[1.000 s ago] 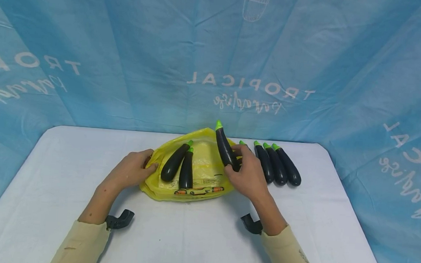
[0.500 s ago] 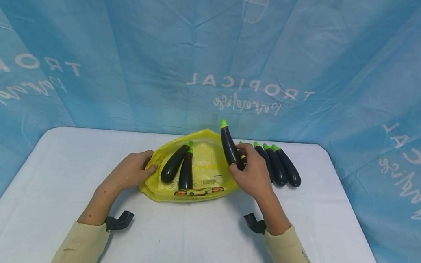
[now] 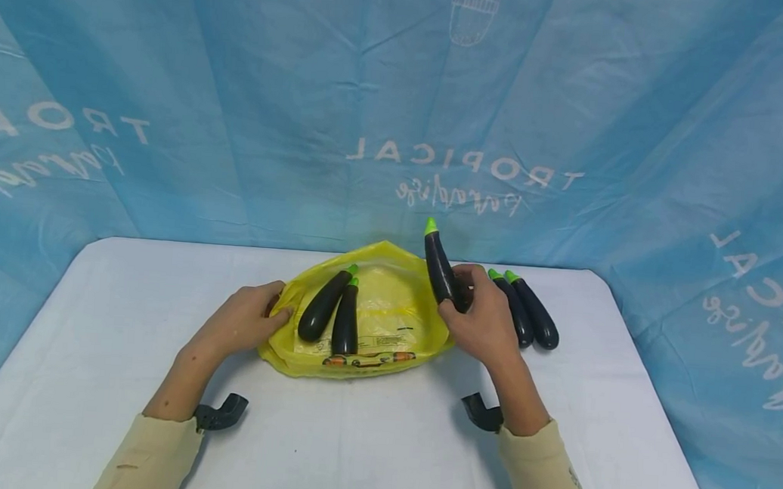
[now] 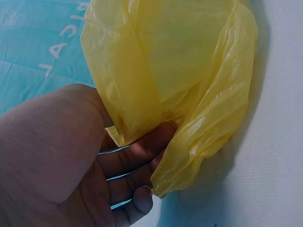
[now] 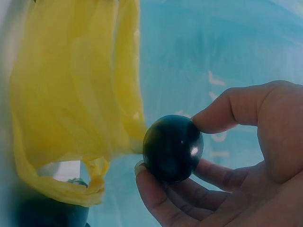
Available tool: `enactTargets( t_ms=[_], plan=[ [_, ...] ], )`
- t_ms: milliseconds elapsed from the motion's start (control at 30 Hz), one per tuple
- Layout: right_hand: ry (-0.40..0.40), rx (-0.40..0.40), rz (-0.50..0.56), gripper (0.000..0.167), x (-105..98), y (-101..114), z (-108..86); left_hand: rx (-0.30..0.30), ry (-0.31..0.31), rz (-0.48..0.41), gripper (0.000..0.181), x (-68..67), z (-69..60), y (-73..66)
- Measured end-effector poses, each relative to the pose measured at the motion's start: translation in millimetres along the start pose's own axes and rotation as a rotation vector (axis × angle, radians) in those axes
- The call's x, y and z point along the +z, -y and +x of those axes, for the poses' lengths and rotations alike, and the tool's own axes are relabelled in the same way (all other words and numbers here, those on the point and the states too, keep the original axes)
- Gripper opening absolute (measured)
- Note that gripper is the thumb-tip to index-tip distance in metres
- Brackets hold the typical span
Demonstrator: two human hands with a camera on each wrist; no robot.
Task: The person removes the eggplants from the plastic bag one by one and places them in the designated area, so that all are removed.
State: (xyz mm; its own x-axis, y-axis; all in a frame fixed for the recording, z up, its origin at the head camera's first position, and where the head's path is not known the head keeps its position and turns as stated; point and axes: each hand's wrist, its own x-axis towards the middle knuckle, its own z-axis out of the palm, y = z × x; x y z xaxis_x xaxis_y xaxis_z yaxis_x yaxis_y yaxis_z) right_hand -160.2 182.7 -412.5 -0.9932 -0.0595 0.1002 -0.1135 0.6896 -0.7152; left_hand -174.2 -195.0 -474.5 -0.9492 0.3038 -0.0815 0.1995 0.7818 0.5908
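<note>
The step in hand looks like unpacking: the right hand (image 3: 484, 323) pinches one raised eggplant (image 3: 439, 269) at the yellow bag's (image 3: 315, 368) 2 o'clock edge; the left hand (image 3: 241, 319) grips the rim at 9. Two eggplants (image 3: 321, 309) lie inside. Next calls for a gentle set-down beside the eggplant row (image 3: 532, 310) at 3 o'clock.

Right hand (image 3: 485, 315) grips a glossy dark eggplant (image 3: 440, 269), green tip up! Left hand (image 3: 239, 317) holds the gaping yellow bag (image 3: 391, 297), two eggplants (image 3: 321, 308) inside; two more eggplants (image 3: 534, 311) side by side near the surface's (image 3: 384, 448) far right corner.
</note>
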Motion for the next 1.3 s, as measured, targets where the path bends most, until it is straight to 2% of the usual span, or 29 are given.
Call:
enactTargets(
  t_ms=[400, 667, 1300],
  plan=[
    [-0.032, 0.038, -0.031, 0.057, -9, -5, 3.1, -0.004, -0.001, -0.002, 0.020, 0.9, 0.5, 0.9],
    [-0.032, 0.060, -0.045, 0.058, -12, -7, 3.6, -0.003, -0.002, 0.002, 0.017, 1.7, 0.5, 0.9],
    [-0.067, 0.117, -0.089, 0.056, -28, -21, 8.1, -0.001, 0.000, 0.004, 0.015, 1.1, 0.2, 0.6]
  ],
)
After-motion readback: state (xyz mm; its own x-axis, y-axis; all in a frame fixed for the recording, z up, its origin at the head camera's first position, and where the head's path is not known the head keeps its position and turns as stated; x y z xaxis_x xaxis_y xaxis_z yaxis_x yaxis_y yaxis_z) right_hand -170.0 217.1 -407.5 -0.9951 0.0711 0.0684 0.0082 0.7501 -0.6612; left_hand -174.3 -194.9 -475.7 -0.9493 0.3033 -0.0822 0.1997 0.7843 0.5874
